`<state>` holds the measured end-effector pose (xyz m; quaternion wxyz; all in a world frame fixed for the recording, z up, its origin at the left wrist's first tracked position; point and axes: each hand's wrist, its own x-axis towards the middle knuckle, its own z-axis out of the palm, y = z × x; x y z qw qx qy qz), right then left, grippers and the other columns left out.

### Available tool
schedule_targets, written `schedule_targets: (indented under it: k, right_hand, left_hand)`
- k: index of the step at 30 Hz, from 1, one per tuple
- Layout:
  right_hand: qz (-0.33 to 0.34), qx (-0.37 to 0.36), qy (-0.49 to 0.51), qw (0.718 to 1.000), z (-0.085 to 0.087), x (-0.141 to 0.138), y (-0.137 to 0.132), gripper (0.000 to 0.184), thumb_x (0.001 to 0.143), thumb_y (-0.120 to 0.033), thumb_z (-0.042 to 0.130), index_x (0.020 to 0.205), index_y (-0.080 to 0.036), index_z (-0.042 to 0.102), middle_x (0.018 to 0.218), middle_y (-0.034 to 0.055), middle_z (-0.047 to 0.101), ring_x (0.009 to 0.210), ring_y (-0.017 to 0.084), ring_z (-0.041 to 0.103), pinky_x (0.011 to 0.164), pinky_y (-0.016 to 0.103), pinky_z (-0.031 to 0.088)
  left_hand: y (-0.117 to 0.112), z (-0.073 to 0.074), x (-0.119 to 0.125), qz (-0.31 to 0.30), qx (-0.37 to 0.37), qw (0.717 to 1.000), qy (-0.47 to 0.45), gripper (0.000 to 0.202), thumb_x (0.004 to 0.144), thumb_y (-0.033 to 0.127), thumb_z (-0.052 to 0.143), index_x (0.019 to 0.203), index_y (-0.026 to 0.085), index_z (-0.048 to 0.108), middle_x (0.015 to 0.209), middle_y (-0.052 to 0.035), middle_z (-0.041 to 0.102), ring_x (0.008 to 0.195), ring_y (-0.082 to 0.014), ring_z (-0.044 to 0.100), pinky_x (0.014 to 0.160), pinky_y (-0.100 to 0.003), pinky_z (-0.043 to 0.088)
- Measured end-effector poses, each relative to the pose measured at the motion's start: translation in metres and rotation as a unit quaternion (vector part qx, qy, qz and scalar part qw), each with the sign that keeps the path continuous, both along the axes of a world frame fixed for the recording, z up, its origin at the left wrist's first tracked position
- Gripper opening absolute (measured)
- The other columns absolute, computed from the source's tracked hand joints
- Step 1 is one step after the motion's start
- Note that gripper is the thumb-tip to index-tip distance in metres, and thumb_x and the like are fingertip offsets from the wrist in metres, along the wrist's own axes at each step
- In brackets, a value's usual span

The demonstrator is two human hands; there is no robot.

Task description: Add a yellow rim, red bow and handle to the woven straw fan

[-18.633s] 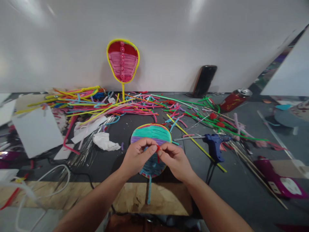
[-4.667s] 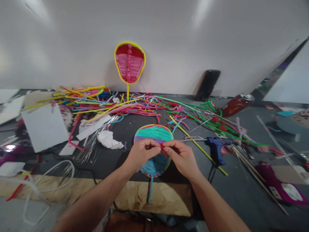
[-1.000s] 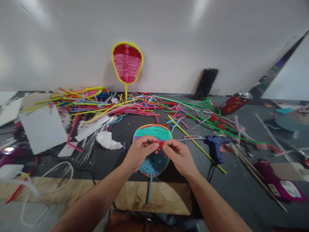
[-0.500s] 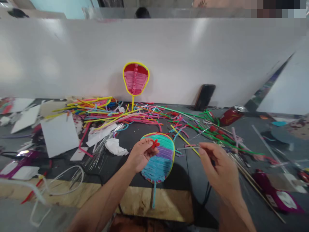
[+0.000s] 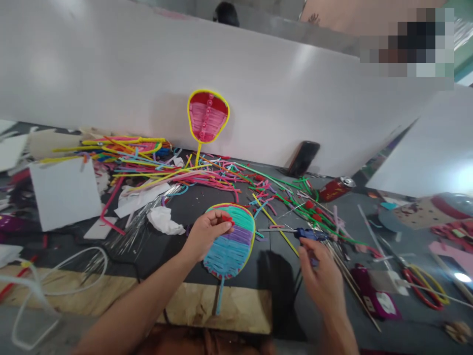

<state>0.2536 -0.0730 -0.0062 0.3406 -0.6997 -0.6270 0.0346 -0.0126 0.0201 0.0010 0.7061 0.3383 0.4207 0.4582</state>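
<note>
My left hand (image 5: 207, 231) is closed in a pinch on a small red fuzzy piece (image 5: 229, 221), shaped like a little flower in the earlier view. It hovers over a round fan (image 5: 231, 254) banded in green, purple and blue pipe cleaner with a yellow rim. The fan lies on the table, its blue handle (image 5: 220, 296) over a wooden board. On the right, my right hand (image 5: 321, 268) has thumb and fingers around the handle of a blue glue gun (image 5: 308, 233). A pale stick (image 5: 277, 230) reaches left from the gun; the grip is partly hidden.
A yellow-rimmed pink and red fan (image 5: 209, 116) leans on the white partition (image 5: 148, 74). Pipe cleaners (image 5: 207, 180) lie heaped behind, with crumpled tissue (image 5: 164, 220) at left. A phone (image 5: 303, 158), red can (image 5: 335, 189) and scissors (image 5: 424, 286) are at right.
My view has turned and tilted, shifting the scene left. My right hand has moved lower, uncovering the blue glue gun. The left hand keeps its pinch on the red piece over the fan.
</note>
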Motion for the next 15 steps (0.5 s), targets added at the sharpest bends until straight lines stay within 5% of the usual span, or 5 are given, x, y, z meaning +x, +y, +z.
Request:
schedule_targets:
  k: [4,7,11,15]
  right_hand:
    - [0.164,-0.042,0.153,0.974,0.018,-0.05,0.03,0.02,0.091,-0.031,0.049,0.103,-0.021,0.062,0.099,0.0083,0.069,0.089,0.02,0.064,0.078,0.032,0.051]
    - [0.25,-0.078,0.199,0.944,0.023,-0.074,0.05,0.019,0.09,-0.028,0.051,0.101,-0.021,0.064,0.094,0.0061,0.07,0.085,0.019,0.065,0.077,0.029,0.05]
    - [0.265,-0.114,0.228,0.93,0.022,-0.087,0.062,0.018,0.089,-0.029,0.051,0.086,-0.019,0.065,0.079,0.0034,0.068,0.073,0.017,0.062,0.068,0.026,0.047]
    - [0.262,-0.129,0.247,0.924,0.015,-0.092,0.063,0.016,0.085,-0.028,0.053,0.076,-0.018,0.062,0.068,0.0,0.062,0.063,0.013,0.055,0.06,0.023,0.043]
  left_hand:
    - [-0.006,0.006,0.002,-0.03,0.057,0.993,0.098,0.036,0.065,0.024,0.076,0.096,0.015,0.061,0.075,-0.0008,0.07,0.069,-0.0142,0.067,0.069,-0.024,0.052]
    - [-0.013,0.012,0.0,-0.041,0.153,0.956,0.248,0.04,0.071,0.024,0.07,0.108,0.018,0.058,0.078,-0.0018,0.072,0.075,-0.0184,0.069,0.073,-0.028,0.052]
    - [-0.022,0.013,-0.004,-0.046,0.275,0.865,0.418,0.04,0.079,0.022,0.06,0.119,0.022,0.053,0.089,-0.0019,0.074,0.087,-0.0202,0.07,0.079,-0.03,0.052]
    - [-0.023,0.01,-0.005,-0.07,0.346,0.806,0.476,0.041,0.081,0.018,0.055,0.122,0.021,0.051,0.091,-0.0018,0.074,0.086,-0.0201,0.071,0.077,-0.031,0.053]
